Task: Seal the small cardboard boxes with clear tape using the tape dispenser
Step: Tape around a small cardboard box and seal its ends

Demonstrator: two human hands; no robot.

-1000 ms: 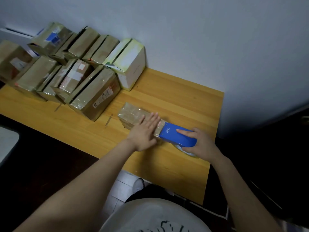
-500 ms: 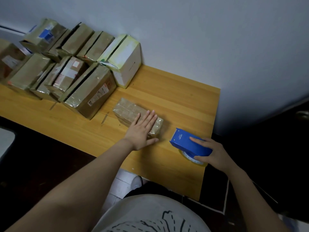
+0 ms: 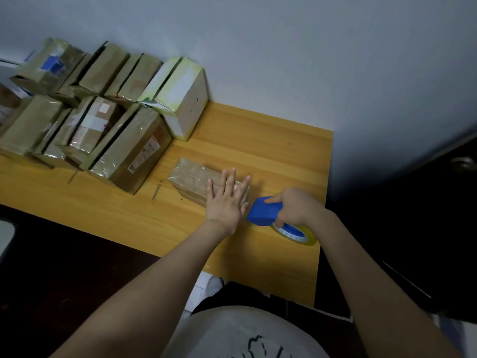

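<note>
A small flat cardboard box [image 3: 192,178], shiny with clear tape, lies on the wooden table [image 3: 271,151]. My left hand [image 3: 227,198] lies flat with straight fingers on the box's right end, pressing it down. My right hand [image 3: 294,208] grips the blue tape dispenser [image 3: 263,213], with the index finger along its top. The dispenser's front end sits at the box's right end, beside my left thumb. Its roll of clear tape [image 3: 296,233] shows below my right hand.
Several taped cardboard boxes [image 3: 129,153] stand packed together at the table's back left, with a white box [image 3: 185,99] against the wall. The table's right edge [image 3: 324,202] is just beyond my right hand. A dark floor lies left and right.
The dispenser left the box top, drew away to the right, then came back to the box's right end. My left hand stayed flat on the box.
</note>
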